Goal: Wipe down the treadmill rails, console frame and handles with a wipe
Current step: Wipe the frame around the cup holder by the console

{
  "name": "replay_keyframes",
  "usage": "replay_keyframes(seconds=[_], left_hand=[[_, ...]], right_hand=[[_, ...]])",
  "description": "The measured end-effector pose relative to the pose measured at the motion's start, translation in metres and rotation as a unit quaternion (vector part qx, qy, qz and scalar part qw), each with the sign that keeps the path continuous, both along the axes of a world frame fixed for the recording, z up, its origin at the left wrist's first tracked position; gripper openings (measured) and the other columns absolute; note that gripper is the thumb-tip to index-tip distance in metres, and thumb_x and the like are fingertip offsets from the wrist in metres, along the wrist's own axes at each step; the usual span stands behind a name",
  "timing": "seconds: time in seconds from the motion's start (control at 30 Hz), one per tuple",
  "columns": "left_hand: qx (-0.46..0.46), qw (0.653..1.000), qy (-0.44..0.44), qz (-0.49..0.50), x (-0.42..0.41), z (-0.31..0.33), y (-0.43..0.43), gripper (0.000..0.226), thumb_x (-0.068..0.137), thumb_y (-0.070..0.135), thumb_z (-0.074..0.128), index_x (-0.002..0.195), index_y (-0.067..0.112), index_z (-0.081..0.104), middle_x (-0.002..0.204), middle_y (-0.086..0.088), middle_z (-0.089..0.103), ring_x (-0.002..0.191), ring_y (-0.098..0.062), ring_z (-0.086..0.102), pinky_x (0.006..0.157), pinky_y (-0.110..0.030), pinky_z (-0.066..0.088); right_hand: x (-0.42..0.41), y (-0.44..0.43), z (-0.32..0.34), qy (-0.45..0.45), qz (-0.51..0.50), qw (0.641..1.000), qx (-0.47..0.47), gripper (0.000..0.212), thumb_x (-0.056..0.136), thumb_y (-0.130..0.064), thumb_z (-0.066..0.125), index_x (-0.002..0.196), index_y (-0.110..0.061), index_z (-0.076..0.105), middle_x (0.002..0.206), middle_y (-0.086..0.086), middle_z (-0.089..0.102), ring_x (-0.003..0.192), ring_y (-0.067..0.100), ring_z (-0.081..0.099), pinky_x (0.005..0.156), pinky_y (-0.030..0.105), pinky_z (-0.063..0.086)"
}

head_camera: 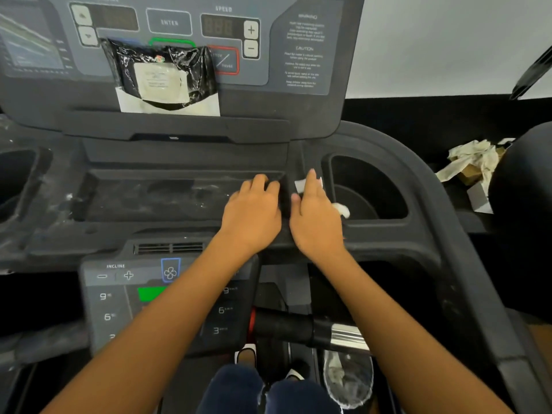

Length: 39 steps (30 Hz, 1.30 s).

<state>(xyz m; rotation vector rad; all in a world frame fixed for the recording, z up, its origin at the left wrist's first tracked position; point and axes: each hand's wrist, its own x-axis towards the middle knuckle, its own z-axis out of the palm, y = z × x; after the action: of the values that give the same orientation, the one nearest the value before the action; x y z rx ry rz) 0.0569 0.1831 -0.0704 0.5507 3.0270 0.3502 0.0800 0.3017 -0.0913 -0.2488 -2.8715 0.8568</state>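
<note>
My right hand [315, 213] lies flat on a white wipe [301, 185], pressing it onto the dark console frame [418, 180] between the centre tray and the right cup holder [370, 189]. A corner of the wipe shows past my fingertips and another bit by my wrist side. My left hand [254, 210] rests palm down beside it on the right end of the dusty centre tray [155, 198], holding nothing. A black pack of wipes [161, 76] leans on the upper console ledge.
The lower control panel [119, 294] with incline buttons lies under my left forearm. A black and chrome handle [322, 330] crosses below my right forearm. Crumpled used wipes [472, 159] lie at the right. A clear bag [349, 380] hangs near my knees.
</note>
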Motion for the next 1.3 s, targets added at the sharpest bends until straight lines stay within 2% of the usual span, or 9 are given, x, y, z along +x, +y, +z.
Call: replay_keyframes(seconds=[0.33, 0.43, 0.6, 0.7, 0.8, 0.9, 1.1, 1.23, 1.3], left_hand=[[-0.013, 1.000, 0.003, 0.004, 0.001, 0.001, 0.003, 0.041, 0.094, 0.022, 0.045, 0.133, 0.011, 0.043, 0.135, -0.010, 0.040, 0.120, -0.029, 0.043, 0.094, -0.040, 0.040], [-0.009, 1.000, 0.000, 0.001, 0.001, 0.001, 0.003, 0.044, 0.094, 0.021, 0.044, 0.137, 0.011, 0.041, 0.138, -0.010, 0.038, 0.122, -0.029, 0.042, 0.097, -0.041, 0.039], [-0.013, 1.000, -0.001, 0.005, 0.001, 0.001, 0.005, 0.045, 0.095, 0.021, 0.044, 0.138, 0.010, 0.040, 0.138, -0.010, 0.038, 0.123, -0.028, 0.041, 0.098, -0.041, 0.038], [-0.021, 1.000, 0.004, 0.004, 0.001, 0.001, 0.005, 0.043, 0.094, 0.021, 0.044, 0.135, 0.010, 0.042, 0.136, -0.011, 0.040, 0.121, -0.029, 0.043, 0.096, -0.040, 0.039], [-0.021, 1.000, 0.001, 0.006, 0.001, 0.001, 0.005, 0.038, 0.093, 0.021, 0.045, 0.130, 0.010, 0.044, 0.134, -0.012, 0.041, 0.119, -0.031, 0.043, 0.094, -0.041, 0.039], [-0.016, 1.000, -0.001, 0.005, 0.001, 0.001, 0.005, 0.039, 0.093, 0.020, 0.046, 0.130, 0.009, 0.044, 0.134, -0.012, 0.040, 0.120, -0.032, 0.042, 0.094, -0.042, 0.039], [-0.015, 1.000, 0.003, 0.006, 0.000, -0.001, 0.005, 0.045, 0.095, 0.022, 0.044, 0.139, 0.011, 0.039, 0.140, -0.010, 0.036, 0.126, -0.029, 0.039, 0.100, -0.040, 0.036], [-0.014, 1.000, 0.008, 0.003, 0.000, -0.002, 0.004, 0.044, 0.095, 0.022, 0.043, 0.137, 0.011, 0.040, 0.140, -0.010, 0.037, 0.125, -0.029, 0.040, 0.099, -0.040, 0.037], [-0.013, 1.000, 0.004, 0.003, 0.000, -0.003, 0.004, 0.045, 0.095, 0.022, 0.043, 0.138, 0.011, 0.040, 0.141, -0.010, 0.036, 0.125, -0.029, 0.039, 0.100, -0.040, 0.037]], right_hand=[[-0.059, 0.005, 0.008, -0.010, -0.001, 1.000, 0.005, 0.058, 0.102, -0.026, 0.038, 0.149, 0.002, 0.020, 0.146, 0.019, 0.041, 0.131, 0.034, 0.044, 0.098, 0.040, 0.041], [-0.026, 0.006, 0.006, -0.016, 0.006, 1.000, -0.008, 0.058, 0.102, -0.026, 0.040, 0.150, -0.002, 0.019, 0.147, 0.017, 0.041, 0.132, 0.031, 0.044, 0.102, 0.041, 0.042], [0.051, 0.005, 0.001, -0.016, 0.019, 0.998, 0.049, 0.054, 0.102, -0.028, 0.038, 0.150, -0.009, 0.023, 0.138, 0.011, 0.051, 0.112, 0.022, 0.060, 0.076, 0.024, 0.044], [0.011, 0.001, 0.003, -0.014, 0.019, 0.997, 0.073, 0.055, 0.102, -0.022, 0.038, 0.150, -0.004, 0.020, 0.146, 0.015, 0.042, 0.129, 0.028, 0.048, 0.097, 0.035, 0.042], [-0.050, -0.001, 0.006, -0.047, 0.016, 0.995, 0.089, 0.058, 0.100, -0.013, 0.038, 0.150, 0.005, 0.015, 0.154, 0.021, 0.027, 0.143, 0.030, 0.026, 0.113, 0.035, 0.024], [-0.063, 0.002, 0.009, -0.040, 0.014, 0.995, 0.091, 0.055, 0.098, -0.010, 0.039, 0.148, 0.004, 0.022, 0.152, 0.020, 0.030, 0.140, 0.032, 0.030, 0.110, 0.039, 0.030], [0.029, 0.010, 0.006, -0.035, 0.020, 0.997, 0.066, 0.057, 0.095, 0.002, 0.044, 0.149, -0.010, 0.030, 0.154, 0.010, 0.034, 0.123, 0.028, 0.055, 0.099, 0.043, 0.046], [-0.033, 0.013, 0.006, 0.002, 0.098, 0.991, 0.095, 0.055, 0.092, 0.004, 0.045, 0.146, -0.006, 0.037, 0.147, 0.015, 0.043, 0.129, 0.033, 0.048, 0.103, 0.045, 0.043], [-0.072, 0.018, 0.005, 0.002, 0.102, 0.991, 0.090, 0.051, 0.091, 0.002, 0.044, 0.141, -0.008, 0.045, 0.142, 0.014, 0.049, 0.118, 0.037, 0.054, 0.096, 0.044, 0.047]])
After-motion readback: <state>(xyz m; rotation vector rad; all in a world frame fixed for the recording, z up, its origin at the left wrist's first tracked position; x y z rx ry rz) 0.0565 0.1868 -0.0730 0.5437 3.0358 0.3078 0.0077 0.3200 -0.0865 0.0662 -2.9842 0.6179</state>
